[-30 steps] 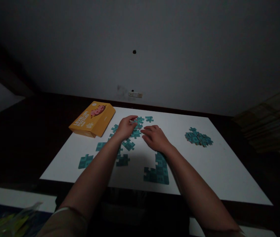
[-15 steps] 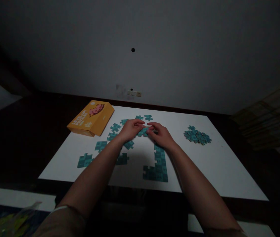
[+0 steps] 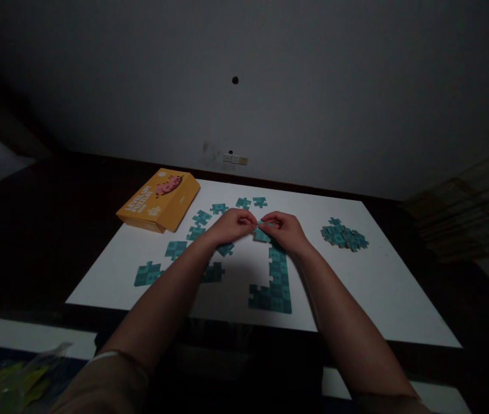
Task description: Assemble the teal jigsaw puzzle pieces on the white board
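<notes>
A teal jigsaw puzzle piece (image 3: 262,234) is pinched between the fingertips of both hands, just above the white table. My left hand (image 3: 233,225) closes on its left edge, and my right hand (image 3: 286,230) closes on its upper right side. Below my right hand lies a joined L-shaped strip of teal puzzle pieces (image 3: 279,282), its top end partly covered by that hand. Several loose teal pieces (image 3: 176,249) are spread in an arc around my left hand and forearm, some partly hidden by the arm.
A yellow puzzle box (image 3: 160,201) lies at the table's back left. On the right is a heaped pile of teal pieces (image 3: 343,236). The white table (image 3: 382,287) stands before a grey wall with sockets (image 3: 235,159). A clear plastic bag (image 3: 15,382) sits at lower left.
The held piece has moved right and turned, closer to the top of the joined strip. My hands have come together around it, with the left fingers closing in.
</notes>
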Action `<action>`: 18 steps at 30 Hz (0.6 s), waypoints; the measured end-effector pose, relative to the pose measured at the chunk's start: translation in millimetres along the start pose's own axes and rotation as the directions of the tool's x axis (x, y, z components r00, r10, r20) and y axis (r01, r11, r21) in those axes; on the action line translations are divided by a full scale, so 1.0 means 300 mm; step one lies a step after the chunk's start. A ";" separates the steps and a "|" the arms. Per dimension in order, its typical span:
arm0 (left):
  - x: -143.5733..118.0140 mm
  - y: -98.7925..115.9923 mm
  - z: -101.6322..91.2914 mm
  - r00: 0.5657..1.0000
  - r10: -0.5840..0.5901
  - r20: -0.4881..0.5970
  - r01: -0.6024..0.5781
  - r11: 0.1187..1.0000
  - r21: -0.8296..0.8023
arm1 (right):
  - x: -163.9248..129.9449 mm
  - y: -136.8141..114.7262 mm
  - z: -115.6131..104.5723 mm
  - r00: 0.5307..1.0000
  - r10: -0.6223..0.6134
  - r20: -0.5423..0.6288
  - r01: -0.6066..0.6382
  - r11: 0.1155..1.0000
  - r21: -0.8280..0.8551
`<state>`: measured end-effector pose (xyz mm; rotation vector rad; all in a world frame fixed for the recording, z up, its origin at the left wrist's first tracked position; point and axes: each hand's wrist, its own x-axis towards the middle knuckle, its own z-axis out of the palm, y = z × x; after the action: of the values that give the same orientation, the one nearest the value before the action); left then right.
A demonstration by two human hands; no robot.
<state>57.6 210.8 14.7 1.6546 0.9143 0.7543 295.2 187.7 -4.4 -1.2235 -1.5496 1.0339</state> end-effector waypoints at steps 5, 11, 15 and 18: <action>-0.018 0.009 -0.002 1.000 -0.020 0.011 0.018 0.994 0.106 | -0.003 -0.001 0.011 0.998 0.034 0.055 -0.036 0.999 0.036; -0.027 0.006 -0.004 0.991 -0.018 0.132 -0.008 0.980 0.201 | -0.020 -0.034 0.012 0.987 0.052 0.151 -0.059 0.998 0.039; -0.024 0.000 -0.002 0.988 -0.020 0.155 -0.024 0.960 0.279 | -0.029 -0.049 0.007 0.982 0.088 0.166 -0.093 0.995 0.021; -0.024 -0.001 0.000 0.989 -0.011 0.148 -0.038 0.946 0.322 | -0.031 -0.049 0.005 0.980 0.128 0.153 -0.132 0.991 0.019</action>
<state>53.8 204.7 14.2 1.9784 0.9586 0.4977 291.2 176.1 7.9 -1.2639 -1.5800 1.2561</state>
